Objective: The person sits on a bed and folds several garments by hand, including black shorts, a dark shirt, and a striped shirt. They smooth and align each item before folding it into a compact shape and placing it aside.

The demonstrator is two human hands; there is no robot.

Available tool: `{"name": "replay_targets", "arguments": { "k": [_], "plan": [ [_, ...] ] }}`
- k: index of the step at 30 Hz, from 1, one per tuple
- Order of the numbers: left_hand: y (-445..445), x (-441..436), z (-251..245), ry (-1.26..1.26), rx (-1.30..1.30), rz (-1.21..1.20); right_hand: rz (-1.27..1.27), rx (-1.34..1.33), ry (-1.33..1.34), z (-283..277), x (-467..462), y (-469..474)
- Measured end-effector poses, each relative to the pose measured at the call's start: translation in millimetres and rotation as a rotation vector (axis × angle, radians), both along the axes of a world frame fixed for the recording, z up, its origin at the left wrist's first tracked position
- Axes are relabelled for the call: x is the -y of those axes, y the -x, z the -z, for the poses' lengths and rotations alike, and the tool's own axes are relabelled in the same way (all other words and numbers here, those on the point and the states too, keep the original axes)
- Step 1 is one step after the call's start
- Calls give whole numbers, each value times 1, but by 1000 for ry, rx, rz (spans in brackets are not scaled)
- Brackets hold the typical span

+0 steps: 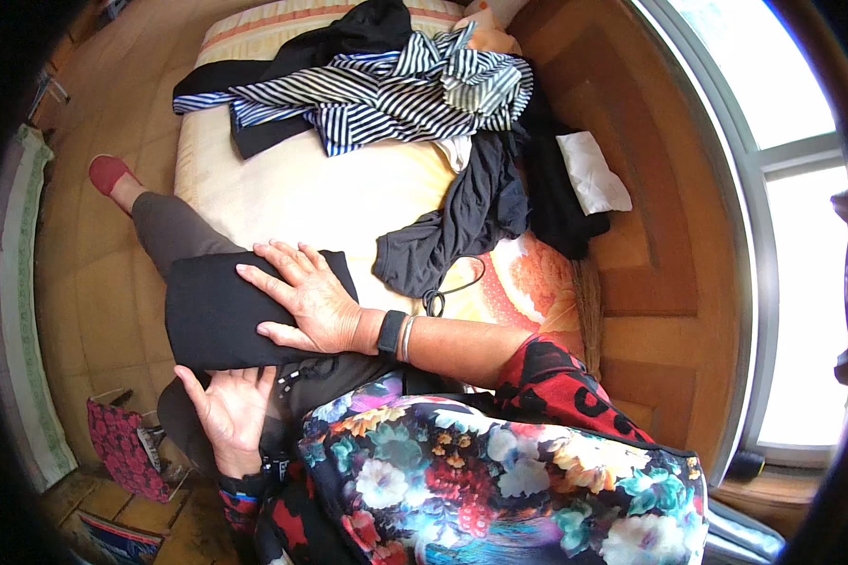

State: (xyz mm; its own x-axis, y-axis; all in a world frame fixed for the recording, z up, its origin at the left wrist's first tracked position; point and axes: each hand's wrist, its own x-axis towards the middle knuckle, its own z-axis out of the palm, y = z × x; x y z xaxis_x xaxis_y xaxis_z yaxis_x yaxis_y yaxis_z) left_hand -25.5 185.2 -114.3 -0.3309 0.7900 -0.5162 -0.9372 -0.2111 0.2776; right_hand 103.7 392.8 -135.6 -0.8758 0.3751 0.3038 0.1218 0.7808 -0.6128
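A folded black cloth garment [215,311] lies across my thigh and the edge of the bed. My right hand [307,300] rests palm down on top of it, fingers spread, with a dark band and a silver bangle at the wrist. At the garment's near edge is my left hand [233,406], palm up and thumb out to the side. Its fingertips go beneath the fold and are hidden, so a grip there cannot be made out. Just beyond my right forearm, a crumpled dark grey garment [459,212] with a loose black cord [434,300] lies on the bed.
A black-and-white striped garment [381,99] lies with black clothes on the bed [297,191]. A white folded cloth [593,173] tops a black pile by the wooden panel [650,212]. A window [798,304] is at right. A red floral bag [124,448] stands on the tiled floor [106,296].
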Motion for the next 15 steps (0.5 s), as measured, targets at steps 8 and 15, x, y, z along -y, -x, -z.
{"name": "replay_targets", "arguments": {
  "k": [8,15],
  "plan": [
    [-25,-23,-4,197,-269,-14,37,-83,21,11,0,-1],
    [-38,-50,-12,173,-447,-90,65,-44,-11,-1,7,-1]
  ]
}}
